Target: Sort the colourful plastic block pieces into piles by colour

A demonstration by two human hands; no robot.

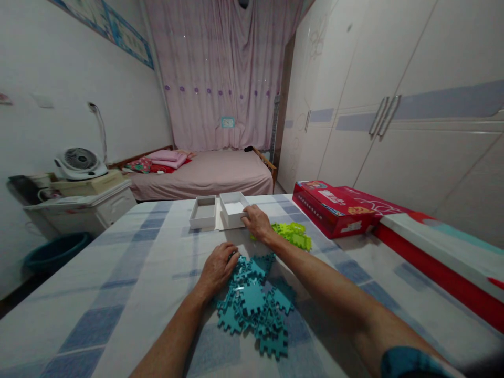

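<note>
A pile of teal interlocking plastic pieces (254, 299) with notched edges lies on the table in front of me. At the pile's upper left edge rests my left hand (219, 268), its fingers curled and close together over the nearest pieces; whatever is under the fingertips is hidden. Farther forward, my right hand (256, 222) has its fingers closed at the right front corner of a shallow white box (232, 216). Lime-green pieces of a similar kind (293, 236) lie just right of that hand, partly behind the wrist. A second open white box (203, 220) stands left of the first.
A red box (334, 210) and a long red-and-white package (441, 247) take up the table's right side. The checked tablecloth (153, 273) covers the table. Beyond stand a bed (220, 168), a white wardrobe (394, 157) and, at left, a fan (81, 161) on a cabinet.
</note>
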